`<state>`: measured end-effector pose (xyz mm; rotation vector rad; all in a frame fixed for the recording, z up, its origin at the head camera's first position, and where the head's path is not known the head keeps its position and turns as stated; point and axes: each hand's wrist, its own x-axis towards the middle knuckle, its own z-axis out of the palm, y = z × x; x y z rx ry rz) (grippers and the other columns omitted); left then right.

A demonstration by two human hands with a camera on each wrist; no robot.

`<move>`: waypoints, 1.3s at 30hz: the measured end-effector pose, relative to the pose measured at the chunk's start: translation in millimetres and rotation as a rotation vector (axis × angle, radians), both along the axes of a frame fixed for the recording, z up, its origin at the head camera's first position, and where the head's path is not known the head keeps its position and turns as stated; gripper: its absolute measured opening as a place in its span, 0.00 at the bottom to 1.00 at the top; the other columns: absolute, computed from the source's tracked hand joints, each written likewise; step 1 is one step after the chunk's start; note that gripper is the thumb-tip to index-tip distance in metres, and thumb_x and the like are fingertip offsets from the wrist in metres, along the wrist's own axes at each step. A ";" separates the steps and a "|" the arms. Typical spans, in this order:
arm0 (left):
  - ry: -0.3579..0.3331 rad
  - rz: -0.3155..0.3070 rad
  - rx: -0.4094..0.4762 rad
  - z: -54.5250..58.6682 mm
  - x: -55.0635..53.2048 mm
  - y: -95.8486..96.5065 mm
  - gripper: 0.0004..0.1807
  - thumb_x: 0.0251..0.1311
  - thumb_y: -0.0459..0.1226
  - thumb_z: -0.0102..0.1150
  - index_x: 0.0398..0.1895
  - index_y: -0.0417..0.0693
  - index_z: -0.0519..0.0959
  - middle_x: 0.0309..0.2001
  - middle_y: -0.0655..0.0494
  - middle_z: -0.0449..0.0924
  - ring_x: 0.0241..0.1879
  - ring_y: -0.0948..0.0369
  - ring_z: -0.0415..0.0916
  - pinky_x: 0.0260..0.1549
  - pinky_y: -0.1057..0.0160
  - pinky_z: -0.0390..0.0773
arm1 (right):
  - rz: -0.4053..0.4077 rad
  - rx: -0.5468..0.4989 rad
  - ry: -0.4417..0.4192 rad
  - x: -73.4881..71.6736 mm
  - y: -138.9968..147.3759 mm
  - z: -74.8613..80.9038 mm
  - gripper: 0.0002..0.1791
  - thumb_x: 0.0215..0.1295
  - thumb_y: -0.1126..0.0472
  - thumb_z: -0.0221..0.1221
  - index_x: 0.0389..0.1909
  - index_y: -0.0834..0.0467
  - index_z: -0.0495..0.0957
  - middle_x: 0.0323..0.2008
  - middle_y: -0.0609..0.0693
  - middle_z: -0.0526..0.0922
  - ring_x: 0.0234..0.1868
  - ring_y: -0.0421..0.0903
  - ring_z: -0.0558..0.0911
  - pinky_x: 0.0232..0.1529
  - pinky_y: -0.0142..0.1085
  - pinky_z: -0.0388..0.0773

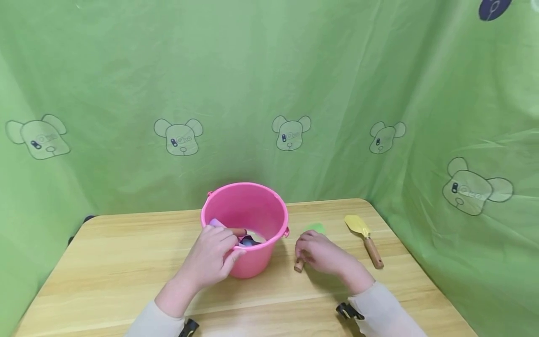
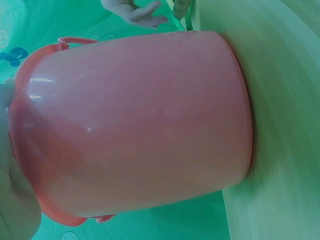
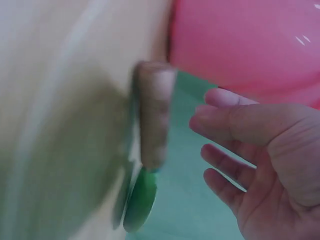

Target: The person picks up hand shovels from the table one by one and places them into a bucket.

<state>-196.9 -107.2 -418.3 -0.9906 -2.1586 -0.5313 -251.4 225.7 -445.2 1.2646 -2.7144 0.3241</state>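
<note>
A pink bucket [image 1: 252,262] stands upright on the table. My left hand [image 1: 210,257] grips its near rim, thumb outside and fingers over the inner edge. The bucket's outer wall [image 2: 145,125] fills the left wrist view. My right hand [image 1: 322,252] hovers just over a small green trowel [image 1: 316,228] with a wooden handle. In the right wrist view, that hand's bent fingers [image 3: 215,117] stand apart from the wooden handle [image 3: 156,110] and hold nothing. Inside the bucket lie a purple piece [image 1: 216,223], a wooden handle [image 1: 238,231] and something dark [image 1: 249,241], partly hidden.
A yellow trowel [image 1: 358,225] with a wooden handle lies to the right of my right hand. The wooden table [image 1: 139,262] reaches back to a green curtain [image 1: 236,84] with printed bear heads, which also hangs along both sides.
</note>
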 end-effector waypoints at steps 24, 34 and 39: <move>-0.007 0.007 -0.002 -0.3 -0.2 -0.8 0.20 0.74 0.52 0.45 0.27 0.53 0.76 0.45 0.59 0.85 0.45 0.58 0.80 0.47 0.54 0.72 | -0.034 0.104 -0.089 -4.7 -10.3 -21.0 0.12 0.52 0.70 0.68 0.36 0.53 0.84 0.38 0.45 0.82 0.48 0.49 0.79 0.61 0.55 0.70; -0.001 0.005 0.007 -0.6 -0.1 -0.9 0.20 0.74 0.52 0.45 0.27 0.53 0.76 0.45 0.59 0.85 0.45 0.56 0.80 0.48 0.52 0.73 | -0.028 0.108 -0.026 -7.3 -10.7 -25.6 0.13 0.49 0.69 0.70 0.28 0.48 0.81 0.31 0.39 0.78 0.39 0.41 0.77 0.47 0.45 0.74; 0.003 -0.003 0.012 -0.9 -0.6 -0.7 0.20 0.74 0.52 0.46 0.27 0.52 0.76 0.44 0.58 0.85 0.44 0.56 0.80 0.48 0.52 0.73 | -0.015 0.093 -0.029 -4.3 -10.4 -20.3 0.12 0.52 0.69 0.70 0.28 0.48 0.80 0.31 0.39 0.78 0.38 0.41 0.77 0.46 0.45 0.74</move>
